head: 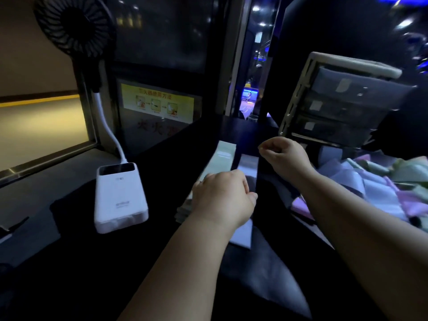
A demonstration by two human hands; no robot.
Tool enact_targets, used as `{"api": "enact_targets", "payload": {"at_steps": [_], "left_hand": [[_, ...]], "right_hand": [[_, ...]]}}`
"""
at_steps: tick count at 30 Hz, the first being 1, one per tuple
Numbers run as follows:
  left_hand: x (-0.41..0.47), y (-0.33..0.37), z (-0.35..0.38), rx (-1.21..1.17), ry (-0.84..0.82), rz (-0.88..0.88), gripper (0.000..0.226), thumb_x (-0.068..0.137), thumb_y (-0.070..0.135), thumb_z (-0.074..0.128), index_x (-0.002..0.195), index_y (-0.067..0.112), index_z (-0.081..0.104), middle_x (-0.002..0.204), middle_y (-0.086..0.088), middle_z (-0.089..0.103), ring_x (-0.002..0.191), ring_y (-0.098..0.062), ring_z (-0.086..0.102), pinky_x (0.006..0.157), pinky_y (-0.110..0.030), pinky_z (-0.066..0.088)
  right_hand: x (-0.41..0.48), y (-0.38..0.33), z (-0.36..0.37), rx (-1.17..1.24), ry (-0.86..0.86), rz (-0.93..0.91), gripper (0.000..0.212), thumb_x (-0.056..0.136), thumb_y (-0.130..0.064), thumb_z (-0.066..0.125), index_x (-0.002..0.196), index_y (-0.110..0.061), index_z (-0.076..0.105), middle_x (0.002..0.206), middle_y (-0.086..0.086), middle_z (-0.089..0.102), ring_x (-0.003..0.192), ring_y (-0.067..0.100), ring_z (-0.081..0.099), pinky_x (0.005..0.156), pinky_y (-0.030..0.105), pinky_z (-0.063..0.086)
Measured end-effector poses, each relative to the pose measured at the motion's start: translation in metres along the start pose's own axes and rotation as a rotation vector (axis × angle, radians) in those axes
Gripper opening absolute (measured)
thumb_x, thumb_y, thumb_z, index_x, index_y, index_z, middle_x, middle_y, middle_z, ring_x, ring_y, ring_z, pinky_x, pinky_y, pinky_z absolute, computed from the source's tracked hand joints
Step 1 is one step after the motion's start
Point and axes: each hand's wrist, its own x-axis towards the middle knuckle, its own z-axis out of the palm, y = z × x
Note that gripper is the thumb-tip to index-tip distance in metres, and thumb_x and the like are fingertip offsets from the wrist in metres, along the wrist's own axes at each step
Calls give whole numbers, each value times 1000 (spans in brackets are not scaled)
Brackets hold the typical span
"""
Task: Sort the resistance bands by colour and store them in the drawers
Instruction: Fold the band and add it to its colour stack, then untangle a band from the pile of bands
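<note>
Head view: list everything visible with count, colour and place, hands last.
fan: one, black, top left, on a white stalk
power bank: one, white, table left
sign: one, yellow, back centre-left
drawer unit: one, pale frame, three dark drawers, back right
green bands: one stack, pale green, table centre
white bands: one stack, whitish, right of the green stack
loose bands: one pile, purple, pink, green, far right
table: one, black
left hand: on the green stack
right hand: raised before the drawers, fingers curled, hold unclear
</note>
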Motion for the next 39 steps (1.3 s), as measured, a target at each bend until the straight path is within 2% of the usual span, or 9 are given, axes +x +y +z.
{"api": "enact_targets", "payload": {"at_steps": [6, 9, 11, 14, 18, 22, 28, 32, 39], "left_hand": [[3, 41, 30, 27, -62, 47, 19, 90, 47, 58, 86, 29, 54, 96, 6, 64, 104, -21, 56, 84, -32, 42], [4, 60, 44, 53, -99, 77, 18, 91, 46, 58, 89, 29, 55, 100, 4, 66, 105, -23, 56, 82, -32, 41], [7, 73, 51, 57, -132, 94, 19, 92, 44, 57, 97, 26, 58, 105, 2, 65, 105, -24, 56, 83, -33, 44], [20, 97, 56, 73, -161, 101, 19, 91, 33, 56, 107, 21, 57, 110, -1, 64, 105, -26, 57, 84, -34, 48], [43, 134, 63, 23, -128, 111, 24, 91, 32, 57, 112, 21, 54, 118, -4, 60, 111, -29, 55, 87, -37, 48], [61, 150, 82, 35, -134, 64, 37, 90, 30, 60, 124, 17, 53, 129, -9, 54, 118, -32, 51, 95, -42, 47], [60, 124, 114, 91, -158, 2, 32, 95, 24, 50, 126, 17, 51, 131, -8, 51, 122, -31, 43, 93, -39, 43], [64, 118, 113, 117, -141, -9, 36, 93, 18, 51, 128, 19, 52, 131, -6, 52, 123, -29, 42, 97, -39, 44], [65, 120, 117, 97, -143, 7, 24, 92, 19, 51, 114, 27, 60, 118, -2, 60, 105, -27, 59, 94, -39, 48]], "right_hand": [[-24, 43, -84, -36, 0, 74, 7, 87, -19, 67, 85, -23, 73, 71, -6, 65, 64, 9, 55, 65, 27, 43], [-35, 60, -113, -6, 52, 98, 5, 86, -16, 69, 87, -19, 73, 62, -16, 63, 51, -4, 54, 53, 13, 40], [-43, 71, -126, -19, 117, 106, 8, 85, -17, 70, 83, -24, 71, 68, -14, 64, 60, -8, 58, 64, 18, 47], [-57, 89, -139, -51, 210, 123, 16, 84, -23, 70, 74, -35, 65, 81, -7, 68, 87, 13, 64, 83, 33, 49], [-66, 103, -149, -87, 220, 148, 14, 84, -24, 70, 75, -34, 64, 76, -16, 62, 86, 11, 59, 75, 24, 36], [-65, 108, -150, -163, 172, 170, 18, 80, -32, 73, 68, -23, 65, 66, -7, 59, 72, 21, 58, 63, 31, 39], [-62, 110, -145, -312, -5, 180, 28, 72, -52, 74, 63, -28, 63, 63, -8, 57, 66, 10, 53, 54, 29, 34], [-59, 112, -142, -313, -92, 149, 21, 71, -47, 77, 75, -29, 67, 70, -9, 58, 72, 12, 54, 60, 28, 35], [-56, 115, -130, -555, -144, -19, 28, 90, -33, 58, 114, -45, 65, 114, -2, 54, 114, 25, 42, 87, 29, 32]]}}
